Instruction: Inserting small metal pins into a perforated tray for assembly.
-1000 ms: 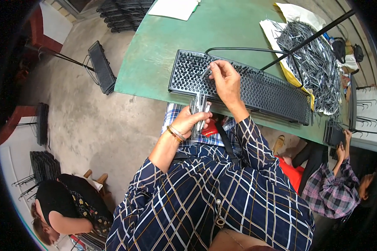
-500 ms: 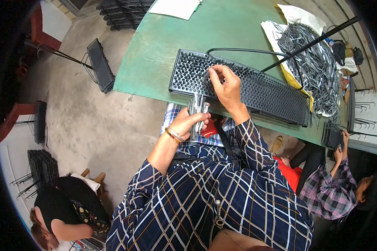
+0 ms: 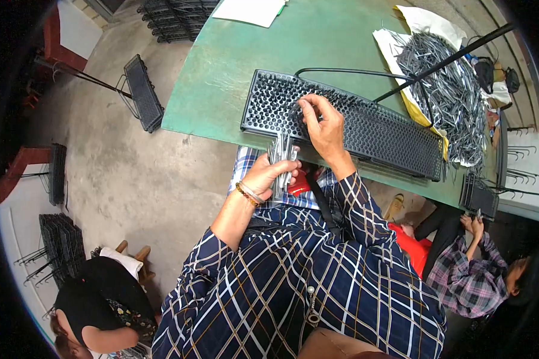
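Note:
A long black rack (image 3: 395,142) with rows of small holes lies along the near edge of the green table. Short dark pieces stand in the holes at its left end. My left hand (image 3: 260,177) is closed round a bundle of thin grey metal pins (image 3: 280,148), just off the rack's near left edge. Over the left part of the rack, my right hand (image 3: 327,130) is closed in a pinch, thumb and forefinger together. Whatever sits at those fingertips is too small and dark to make out.
On the right of the green table (image 3: 269,51), a sack (image 3: 422,21) lies under a heap of loose metal pins (image 3: 443,78). A black rod frame (image 3: 461,55) rises across it. Similar racks (image 3: 142,93) stand at the left. One person works at right, another sits lower left.
My hands have hardly moved. At the right, the co-worker's hands have drawn back from their rack; the person at lower left has shifted slightly.

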`<action>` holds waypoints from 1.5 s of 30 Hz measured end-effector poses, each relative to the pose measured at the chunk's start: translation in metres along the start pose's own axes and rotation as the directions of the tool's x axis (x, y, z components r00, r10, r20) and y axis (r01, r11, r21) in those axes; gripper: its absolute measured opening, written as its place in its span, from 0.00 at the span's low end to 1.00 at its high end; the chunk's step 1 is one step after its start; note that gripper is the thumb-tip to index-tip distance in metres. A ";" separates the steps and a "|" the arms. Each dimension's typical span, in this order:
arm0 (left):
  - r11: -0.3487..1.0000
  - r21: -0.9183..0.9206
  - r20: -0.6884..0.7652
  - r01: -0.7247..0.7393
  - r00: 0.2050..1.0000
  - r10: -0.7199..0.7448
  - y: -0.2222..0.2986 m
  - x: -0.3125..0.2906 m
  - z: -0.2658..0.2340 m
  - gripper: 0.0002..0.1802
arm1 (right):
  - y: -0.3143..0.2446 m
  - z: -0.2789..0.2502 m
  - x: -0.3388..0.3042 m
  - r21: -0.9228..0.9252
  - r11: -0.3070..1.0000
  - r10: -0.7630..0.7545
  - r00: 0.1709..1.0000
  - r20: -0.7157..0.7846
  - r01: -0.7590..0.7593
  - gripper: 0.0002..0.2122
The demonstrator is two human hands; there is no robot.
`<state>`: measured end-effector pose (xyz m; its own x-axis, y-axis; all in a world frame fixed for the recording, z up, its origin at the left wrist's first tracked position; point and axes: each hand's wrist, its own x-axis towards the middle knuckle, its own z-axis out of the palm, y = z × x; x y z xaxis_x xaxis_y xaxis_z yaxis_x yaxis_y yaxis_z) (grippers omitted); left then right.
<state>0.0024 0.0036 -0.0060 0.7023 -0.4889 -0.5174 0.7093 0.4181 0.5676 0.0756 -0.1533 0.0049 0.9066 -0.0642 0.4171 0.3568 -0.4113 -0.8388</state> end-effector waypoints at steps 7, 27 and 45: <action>1.000 0.008 0.005 0.000 1.000 0.000 -0.002 0.000 -0.001 0.22 | -0.001 -0.003 0.001 0.007 0.999 -0.035 0.998 0.057 0.035 0.04; 1.000 0.000 0.011 -0.002 1.000 0.002 -0.004 0.002 -0.001 0.22 | 0.004 -0.008 0.009 -0.065 0.966 -0.242 0.963 0.116 0.250 0.04; 1.000 0.001 0.026 0.002 1.000 -0.002 -0.004 0.004 0.005 0.19 | -0.003 -0.014 0.007 -0.201 0.914 -0.320 0.931 0.175 0.352 0.04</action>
<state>0.0018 -0.0040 -0.0069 0.6990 -0.5098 -0.5016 0.7106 0.4160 0.5674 0.0774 -0.1652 0.0156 0.7694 0.2305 0.5957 0.5999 -0.5811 -0.5500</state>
